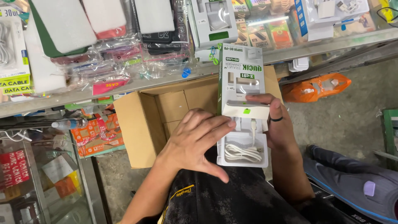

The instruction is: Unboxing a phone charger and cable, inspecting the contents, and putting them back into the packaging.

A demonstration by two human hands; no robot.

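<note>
Above the open cardboard box (166,120), right hand (277,124) clamps the charger package (243,103) — left hand (199,139), fingers spread, presses its front; next, a steady grip.

Single head-worn camera, looking steeply down, close over the lap, cardboard box (166,120) and floor beyond, probably seated.

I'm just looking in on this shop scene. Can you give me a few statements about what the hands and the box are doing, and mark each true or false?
1. The right hand holds a white charger package. True.
2. A coiled white cable shows in the package's lower part. True.
3. The left hand grips a pair of scissors. False: its fingers rest flat against the package.
4. The cardboard box behind the hands is taped shut. False: it stands open.
5. The right hand wears a dark ring. True.
</note>
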